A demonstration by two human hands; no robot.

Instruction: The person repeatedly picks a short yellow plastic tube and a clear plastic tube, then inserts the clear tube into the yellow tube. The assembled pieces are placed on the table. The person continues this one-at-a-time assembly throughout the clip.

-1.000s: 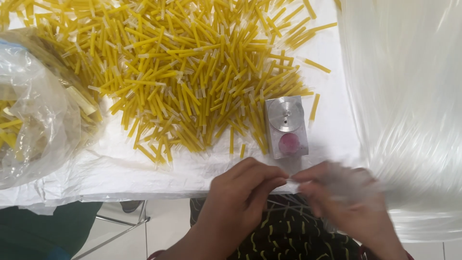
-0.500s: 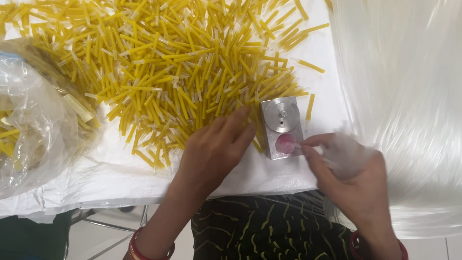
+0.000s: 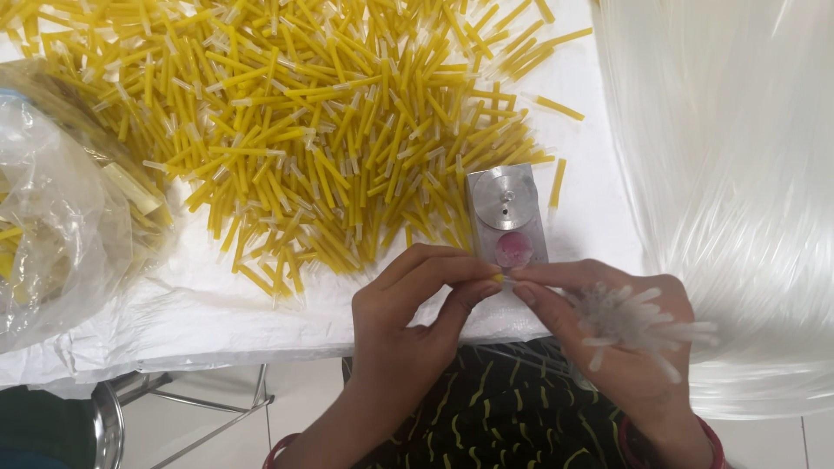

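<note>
A: What is the left hand (image 3: 417,304) holding?

B: A short yellow tube (image 3: 498,279), pinched between thumb and forefinger. Only its tip shows, bright yellow, poking out toward the right hand (image 3: 608,326).

A: And the right hand?

B: Its fingertips meet the left hand's at that tube, and its palm is closed around a bundle of thin clear tubes (image 3: 634,317), which fan out pale and glassy past the knuckles.

A: What sits just beyond the fingertips?

B: A small metal block (image 3: 506,217) with 1 round steel disc and 1 pink disc, almost touching the hands.

A: And farther out?

B: A big heap of yellow tubes (image 3: 321,130), many with clear ends, spread over the white-covered worktop (image 3: 217,317). Left of the left hand lies a clear plastic bag (image 3: 61,217); right of the right hand, a sheaf of clear strands (image 3: 738,156).
</note>
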